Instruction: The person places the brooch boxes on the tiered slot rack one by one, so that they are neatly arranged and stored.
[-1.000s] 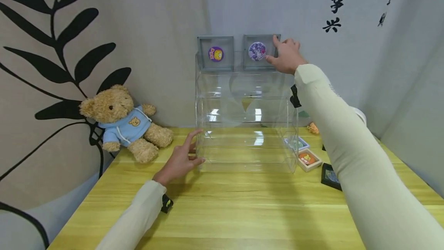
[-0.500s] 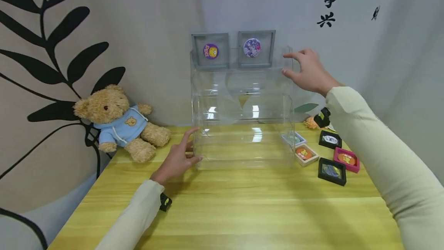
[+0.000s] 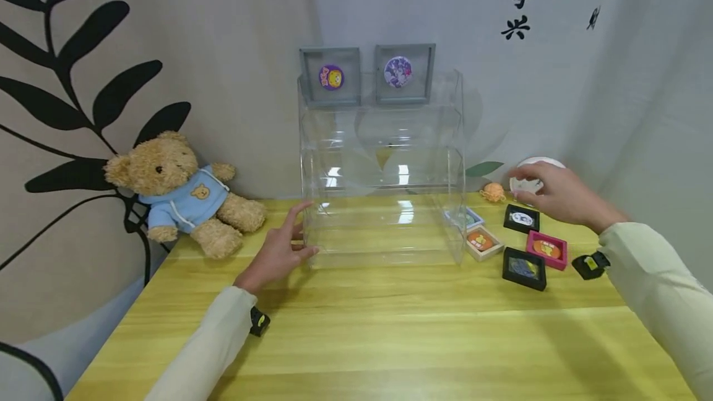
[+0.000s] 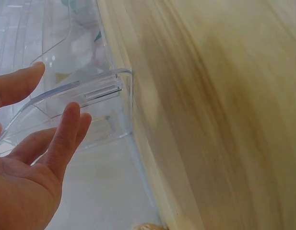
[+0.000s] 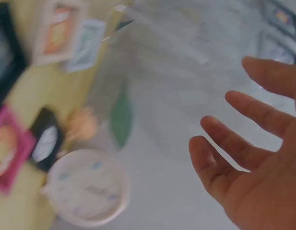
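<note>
A clear acrylic tiered display stand (image 3: 384, 169) stands upright on the table. Two grey square frames, one with a yellow-and-purple round badge (image 3: 331, 77) and one with a purple badge (image 3: 398, 72), sit along its top tier. My left hand (image 3: 274, 257) is at the stand's left side, thumb and fingers spread; in the left wrist view the fingertips (image 4: 71, 109) are right at the clear panel's edge. My right hand (image 3: 562, 194) holds nothing, its fingers apart, and overlaps a round white object (image 3: 540, 160) at the back right in the head view.
Right of the stand lie small frames: blue-white (image 3: 472, 218), cream (image 3: 482, 242), pink (image 3: 548, 250) and black (image 3: 524, 269), with another black one (image 3: 522, 218) behind. Beside them is an orange crocheted-looking ball (image 3: 492, 192). A teddy bear (image 3: 184, 194) in blue sits at left.
My right hand has left the purple-badge frame on the top tier and moved right and down toward the small frames. The left hand stays at the stand's side. The view has shifted slightly.
</note>
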Demonstrator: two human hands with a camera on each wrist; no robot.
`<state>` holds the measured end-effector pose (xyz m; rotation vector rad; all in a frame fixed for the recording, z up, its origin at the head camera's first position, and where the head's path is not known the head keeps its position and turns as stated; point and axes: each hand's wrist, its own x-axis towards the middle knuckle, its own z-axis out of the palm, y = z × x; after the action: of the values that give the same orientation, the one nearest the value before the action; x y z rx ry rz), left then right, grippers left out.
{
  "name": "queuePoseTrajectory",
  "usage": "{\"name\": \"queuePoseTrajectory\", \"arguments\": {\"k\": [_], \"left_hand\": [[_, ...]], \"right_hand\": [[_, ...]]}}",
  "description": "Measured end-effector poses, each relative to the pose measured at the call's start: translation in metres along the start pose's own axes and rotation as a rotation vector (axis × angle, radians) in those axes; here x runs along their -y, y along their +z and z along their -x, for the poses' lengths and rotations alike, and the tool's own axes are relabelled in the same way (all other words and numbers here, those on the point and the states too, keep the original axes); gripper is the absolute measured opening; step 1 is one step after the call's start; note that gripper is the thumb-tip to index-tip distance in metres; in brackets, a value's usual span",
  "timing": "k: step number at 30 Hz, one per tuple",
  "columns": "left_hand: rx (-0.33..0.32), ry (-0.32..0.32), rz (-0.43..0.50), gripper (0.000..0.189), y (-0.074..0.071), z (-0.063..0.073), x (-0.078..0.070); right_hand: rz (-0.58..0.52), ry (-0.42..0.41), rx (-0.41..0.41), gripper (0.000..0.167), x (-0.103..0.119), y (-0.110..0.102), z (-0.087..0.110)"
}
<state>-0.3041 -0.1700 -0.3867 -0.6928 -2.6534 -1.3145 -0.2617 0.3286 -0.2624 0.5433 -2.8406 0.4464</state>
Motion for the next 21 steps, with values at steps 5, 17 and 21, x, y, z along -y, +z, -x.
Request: {"name": "queuePoseTrajectory", "arguments": {"k": [5, 17, 21], "left_hand": [[0.012, 0.003, -0.013, 0.092, -0.001, -0.001, -0.002], [0.017, -0.002, 0.005, 0.093, 0.002, -0.003, 0.0], [0.02, -0.008, 0.009, 0.094, 0.003, -0.002, 0.0]], "right_hand": [[0.005, 0.077, 0.042, 0.044, -0.041, 0.021, 0.027], [-0.014, 0.296, 0.343, 0.078, -0.118, 0.067, 0.061], [-0.004, 0.314, 0.335, 0.077, -0.129, 0.072, 0.061]]}}
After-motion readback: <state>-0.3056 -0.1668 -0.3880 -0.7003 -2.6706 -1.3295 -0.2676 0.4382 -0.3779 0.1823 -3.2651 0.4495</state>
